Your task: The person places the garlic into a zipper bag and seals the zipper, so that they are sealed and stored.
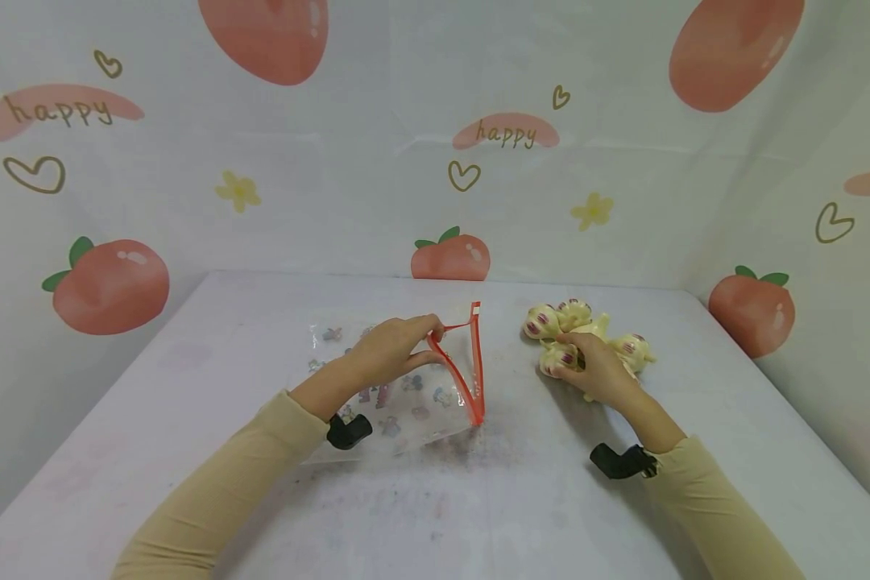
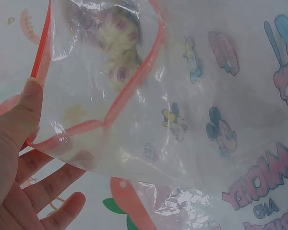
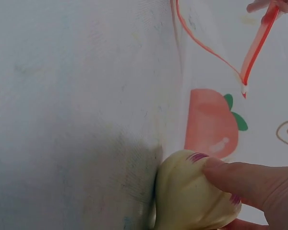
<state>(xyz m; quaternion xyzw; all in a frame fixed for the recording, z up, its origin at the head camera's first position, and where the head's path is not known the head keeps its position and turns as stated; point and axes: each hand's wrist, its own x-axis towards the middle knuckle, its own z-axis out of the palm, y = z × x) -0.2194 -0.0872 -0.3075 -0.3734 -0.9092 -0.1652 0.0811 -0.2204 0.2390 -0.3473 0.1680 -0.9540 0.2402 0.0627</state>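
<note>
A clear zip bag (image 1: 420,411) printed with cartoon figures has a red zip rim and lies left of centre on the table. My left hand (image 1: 395,348) pinches the rim between thumb and fingers, and the mouth gapes toward the right. In the left wrist view the thumb presses the red strip (image 2: 41,57) while other fingers spread behind the clear film. On the right, my right hand (image 1: 600,369) grips a garlic bulb (image 1: 557,359), cream with purple streaks. The right wrist view shows the thumb on that bulb (image 3: 192,191), which appears to touch the table.
Several more garlic bulbs (image 1: 541,321) cluster around the right hand, one (image 1: 631,348) on its right side. The pale table (image 1: 435,515) meets a printed cloth backdrop (image 1: 362,161) at the back and sides. Each wrist carries a black camera mount (image 1: 350,432).
</note>
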